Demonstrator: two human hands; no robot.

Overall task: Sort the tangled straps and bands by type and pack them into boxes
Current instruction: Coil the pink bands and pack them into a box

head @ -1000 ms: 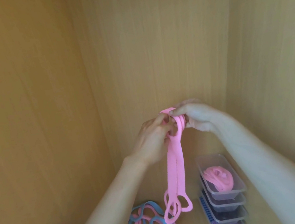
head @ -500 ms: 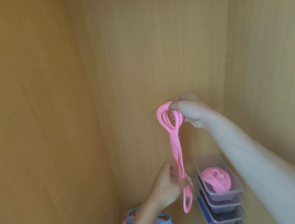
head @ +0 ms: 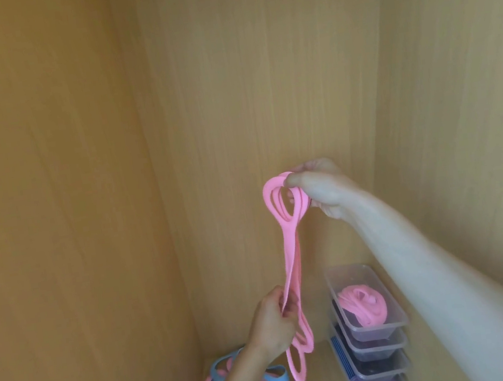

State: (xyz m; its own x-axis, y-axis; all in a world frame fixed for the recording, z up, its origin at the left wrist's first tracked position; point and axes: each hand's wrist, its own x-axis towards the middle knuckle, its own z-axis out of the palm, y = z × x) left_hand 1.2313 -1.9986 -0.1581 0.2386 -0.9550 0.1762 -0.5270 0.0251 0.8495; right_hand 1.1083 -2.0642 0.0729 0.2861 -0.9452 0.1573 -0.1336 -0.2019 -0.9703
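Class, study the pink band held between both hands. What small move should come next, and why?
Probably the left hand should lift its end up toward the right hand, folding the pink band. It hangs long and straight between them, and the top box already holds a coiled pink band.

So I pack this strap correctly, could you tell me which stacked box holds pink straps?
The topmost clear box, open, holding coiled pink straps; the boxes beneath hold dark items.
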